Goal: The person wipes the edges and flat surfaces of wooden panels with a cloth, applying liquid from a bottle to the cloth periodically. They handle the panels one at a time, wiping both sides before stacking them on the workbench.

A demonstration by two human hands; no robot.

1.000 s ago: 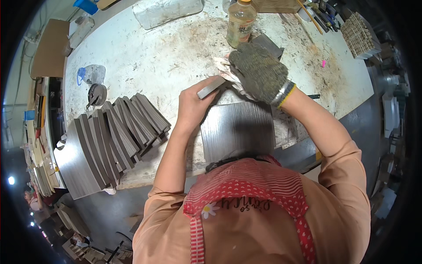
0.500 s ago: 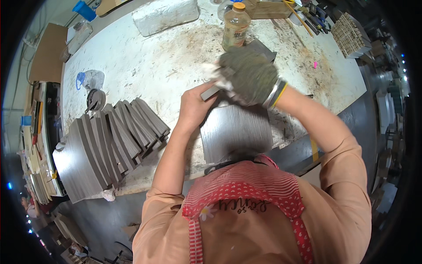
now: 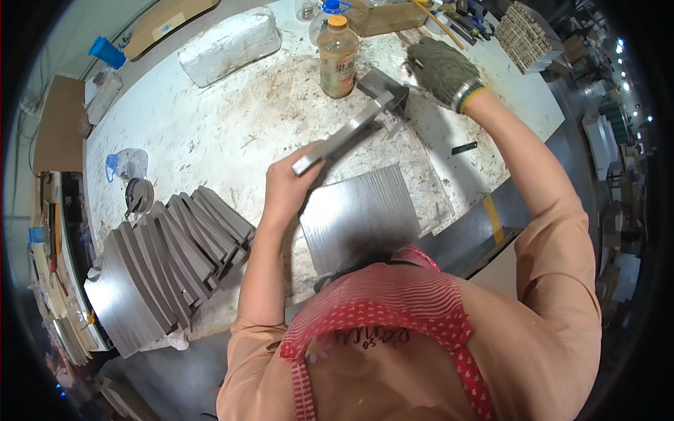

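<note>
My bare left hand (image 3: pixel 291 184) is closed on a grey panel (image 3: pixel 344 137), tilted up so its narrow edge faces me. Its far end reaches a dark grey block (image 3: pixel 378 83) on the worktable. My right hand (image 3: pixel 444 72), in a dark knitted work glove, is low over the table at the far right, apart from the panel. Its fingers look curled, with a bit of something whitish by the tips that I cannot make out. A flat grey wood-grain panel (image 3: pixel 359 219) lies right in front of me.
Several similar grey panels (image 3: pixel 126 295) lean in a fanned row at the left. A tape roll (image 3: pixel 139 195) and clear plastic bottle (image 3: pixel 130 165) are behind them. An orange-capped bottle (image 3: pixel 338 59), white wrapped bundle (image 3: pixel 230 45) and woven box (image 3: pixel 528 38) stand farther back; a black strip (image 3: pixel 463 148) lies right.
My gloved right hand has moved away from the held panel, to the far right. The panel in my left hand now shows along its edge. The whole view has shifted slightly.
</note>
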